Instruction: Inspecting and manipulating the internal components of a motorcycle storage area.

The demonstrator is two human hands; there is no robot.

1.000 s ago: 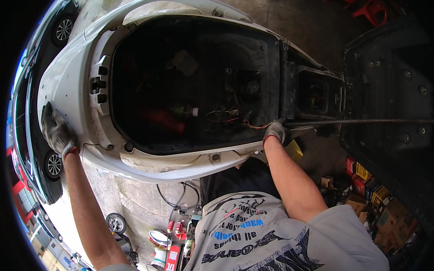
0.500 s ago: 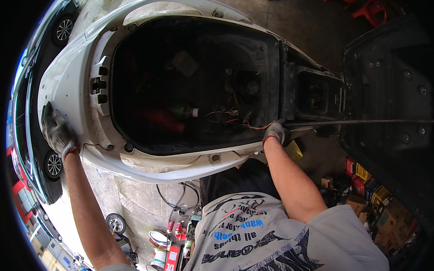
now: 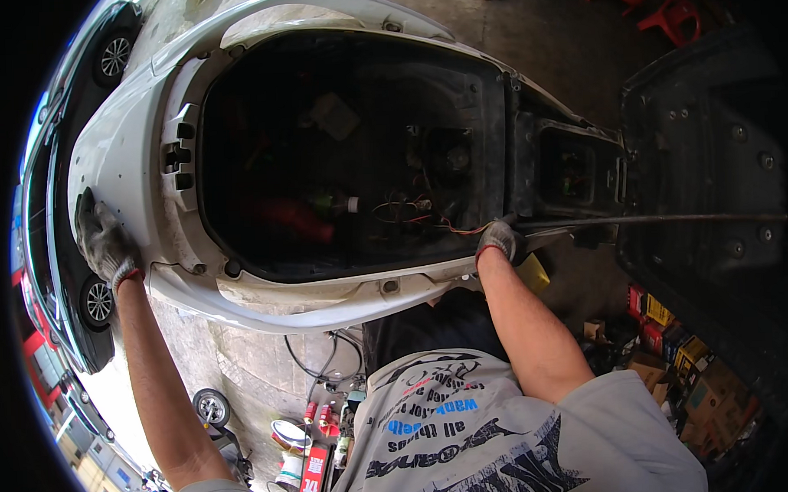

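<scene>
A white scooter body (image 3: 113, 160) lies across the view, its dark storage well (image 3: 322, 162) uncovered. My left hand (image 3: 106, 239), in a grey glove with dark fingers, lies with fingers stretched out on the white panel at the left end. At the near right side of the well, my right hand (image 3: 499, 239), gloved too, is curled over the scooter's side rim; its fingertips are partly hidden. Thin wires (image 3: 450, 225) run from inside the well toward this hand. A dark rod (image 3: 653, 220) extends rightward from beside it to the raised black seat (image 3: 703, 148).
Inside the well lie a bottle with a white cap (image 3: 353, 205) and a pale packet (image 3: 334, 116). Boxes (image 3: 712, 400) crowd the lower right floor. Red stools (image 3: 677, 19) stand at the far right, and a dark car (image 3: 72, 214) is at the left.
</scene>
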